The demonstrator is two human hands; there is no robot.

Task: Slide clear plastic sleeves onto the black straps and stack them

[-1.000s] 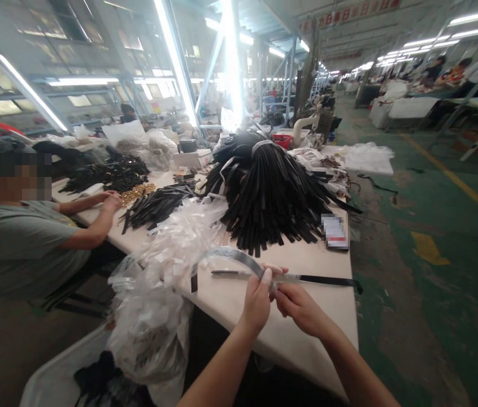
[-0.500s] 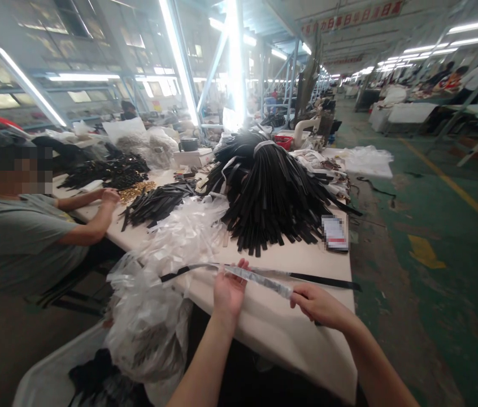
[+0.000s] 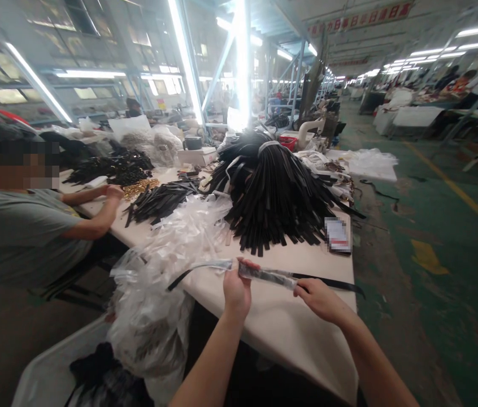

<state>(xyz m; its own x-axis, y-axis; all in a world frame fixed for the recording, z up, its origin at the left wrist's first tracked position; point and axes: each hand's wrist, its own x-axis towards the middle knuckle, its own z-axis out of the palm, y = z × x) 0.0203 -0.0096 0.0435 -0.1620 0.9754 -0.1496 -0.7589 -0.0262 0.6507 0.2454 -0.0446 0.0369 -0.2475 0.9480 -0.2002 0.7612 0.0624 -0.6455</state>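
Observation:
A long black strap (image 3: 332, 281) stretches across the near part of the table, its left end curving down over the front edge. Around its middle is a clear plastic sleeve (image 3: 279, 277). My left hand (image 3: 238, 288) is closed, its fingers wrapped round the sleeved stretch of the strap. At the sleeve's right end, my right hand (image 3: 319, 299) pinches the plastic between thumb and fingers; whether the strap is in that pinch too, I cannot tell. Beyond my hands lies a big tied bundle of black straps (image 3: 279, 198).
A heap of clear plastic sleeves (image 3: 192, 226) spills over the table's front edge at left. Loose black pieces (image 3: 160, 200) lie behind it. A co-worker (image 3: 22, 226) sits at the left with small gold parts (image 3: 141, 189). A phone-like object (image 3: 338, 234) lies near the table's right edge.
My left hand has closed its fingers round the sleeved strap, where before the palm was open beneath it. My right hand keeps its pinch. The whole view has shifted slightly.

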